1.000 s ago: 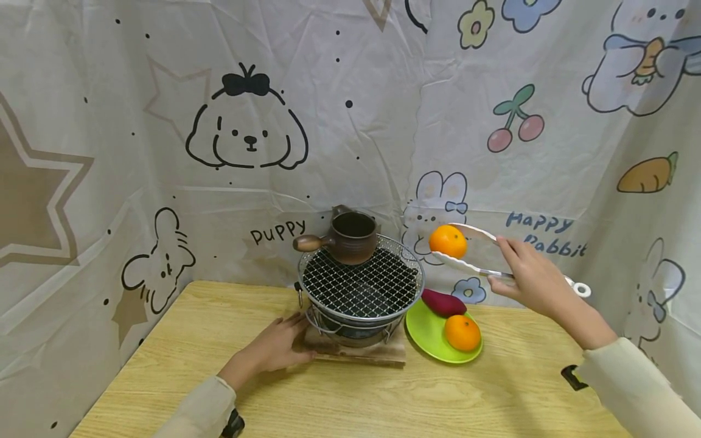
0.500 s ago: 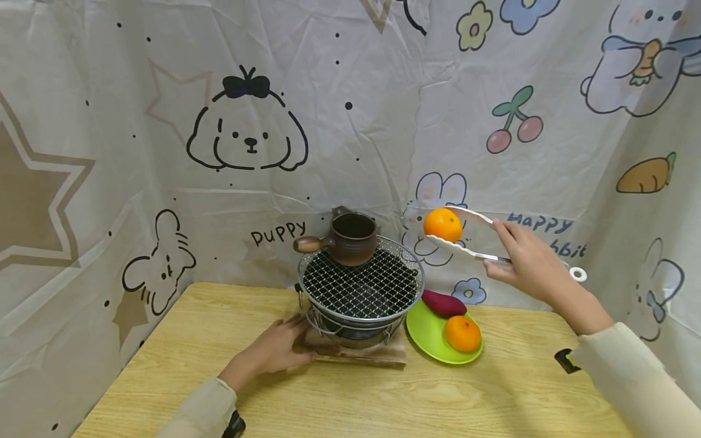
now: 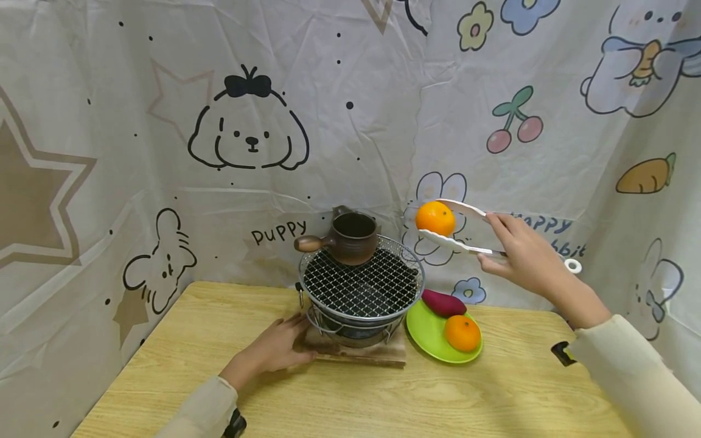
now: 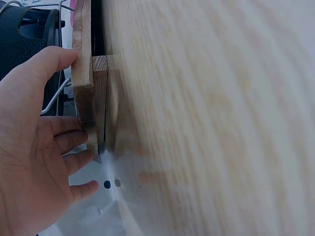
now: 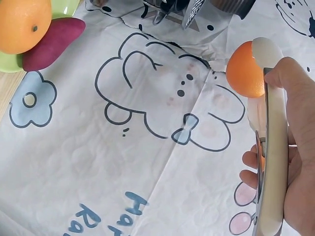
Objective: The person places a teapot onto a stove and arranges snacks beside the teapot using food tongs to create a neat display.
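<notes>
My right hand (image 3: 528, 258) grips white-tipped tongs (image 3: 462, 207), whose jaws hold a mandarin orange (image 3: 435, 218) in the air, right of the pot and above the grill's height. The right wrist view shows thumb and fingers around the tongs' arms (image 5: 275, 162). My left hand (image 3: 274, 347) rests against the left end of a wooden board (image 3: 361, 356), with the thumb at one edge and relaxed fingers at the other (image 4: 83, 93). On that board stands a round tabletop grill with a wire mesh (image 3: 367, 289). A brown clay pot (image 3: 353, 243) with a side handle sits at the mesh's back.
A green plate (image 3: 427, 331) to the grill's right bears a second mandarin orange (image 3: 462, 333) and a purple sweet potato (image 3: 445, 303). The wooden table (image 3: 416, 401) ends against a printed cloth backdrop (image 3: 350, 152) behind and at the sides.
My right hand has moved left and upward, carrying the tongs and the orange closer to the pot. The left hand, board, grill and plate have kept their places.
</notes>
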Motion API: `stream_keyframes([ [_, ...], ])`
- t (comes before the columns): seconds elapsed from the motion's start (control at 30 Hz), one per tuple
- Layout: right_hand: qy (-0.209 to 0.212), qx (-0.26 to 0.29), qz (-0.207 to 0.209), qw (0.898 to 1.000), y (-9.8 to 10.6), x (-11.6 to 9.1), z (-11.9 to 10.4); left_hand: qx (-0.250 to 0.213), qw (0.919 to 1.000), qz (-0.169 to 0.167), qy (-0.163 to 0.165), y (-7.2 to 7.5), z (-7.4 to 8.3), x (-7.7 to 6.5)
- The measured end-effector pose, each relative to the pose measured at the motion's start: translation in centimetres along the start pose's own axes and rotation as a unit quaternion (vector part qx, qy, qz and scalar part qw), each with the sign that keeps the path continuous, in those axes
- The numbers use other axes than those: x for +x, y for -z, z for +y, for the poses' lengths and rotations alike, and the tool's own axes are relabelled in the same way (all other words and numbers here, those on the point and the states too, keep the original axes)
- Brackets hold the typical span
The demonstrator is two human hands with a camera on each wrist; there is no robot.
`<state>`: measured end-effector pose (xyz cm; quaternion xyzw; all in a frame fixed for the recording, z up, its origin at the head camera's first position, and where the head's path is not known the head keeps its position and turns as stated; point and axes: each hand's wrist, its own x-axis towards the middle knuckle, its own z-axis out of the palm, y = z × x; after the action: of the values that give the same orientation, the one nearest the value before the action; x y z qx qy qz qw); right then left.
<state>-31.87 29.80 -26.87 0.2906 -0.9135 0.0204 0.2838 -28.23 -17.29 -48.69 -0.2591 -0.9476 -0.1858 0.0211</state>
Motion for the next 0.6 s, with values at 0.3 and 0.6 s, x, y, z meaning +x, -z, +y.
stream_keyframes([
  [0.3,0.009,-0.002,-0.007,1.000,0.2,0.4,-1.1,0.000,1.0000,-0.002,0.001,0.1,0.0,0.1],
  [0.6,0.026,0.005,-0.003,1.000,-0.5,0.6,-1.9,0.001,1.0000,-0.005,0.003,0.1,0.0,0.0],
])
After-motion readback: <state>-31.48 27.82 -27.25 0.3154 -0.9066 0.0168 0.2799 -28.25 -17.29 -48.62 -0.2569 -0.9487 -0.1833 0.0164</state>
